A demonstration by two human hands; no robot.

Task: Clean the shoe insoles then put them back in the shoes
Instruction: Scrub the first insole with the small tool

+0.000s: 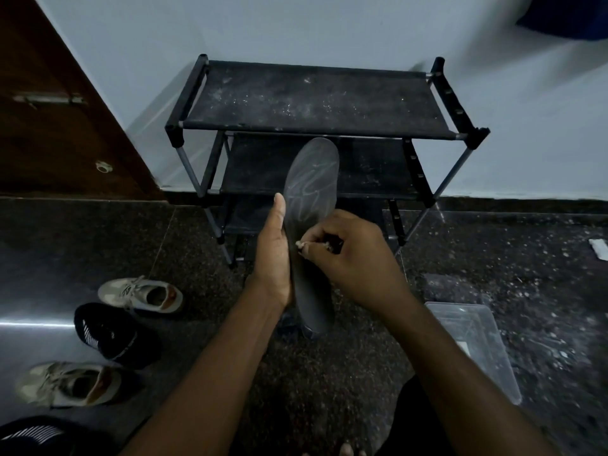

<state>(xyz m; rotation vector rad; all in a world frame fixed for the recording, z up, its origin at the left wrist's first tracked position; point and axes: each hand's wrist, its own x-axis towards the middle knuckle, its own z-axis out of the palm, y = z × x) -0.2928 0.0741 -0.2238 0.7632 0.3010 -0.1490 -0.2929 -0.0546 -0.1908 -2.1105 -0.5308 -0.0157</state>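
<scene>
Toes [345,450] peek in at the bottom edge, and both bare forearms reach up from there to the middle of the view. Between the hands a dark grey insole [312,225] stands on end in the air, heel down and toe up, its face marked with pale streaks; its upper half covers part of the middle shelf of a black three-tier shoe rack [312,103] that stands against the pale wall [296,24], top shelf speckled with dust. The left hand [273,255] holds the insole by its left edge, thumb straight up along it, the other fingers hidden behind. The right hand [355,258] is curled tight, its fingertips pinching a small pale object [301,246] against the insole's face; what it is cannot be told. On the speckled dark floor [329,373] to the left lie two beige sneakers [141,294], openings up, with a black sneaker [105,330] between them and another black shoe [33,436] cut off by the corner. A clear plastic container [477,343] sits just right of the right forearm. A brown wooden door [49,110] fills the upper left.
</scene>
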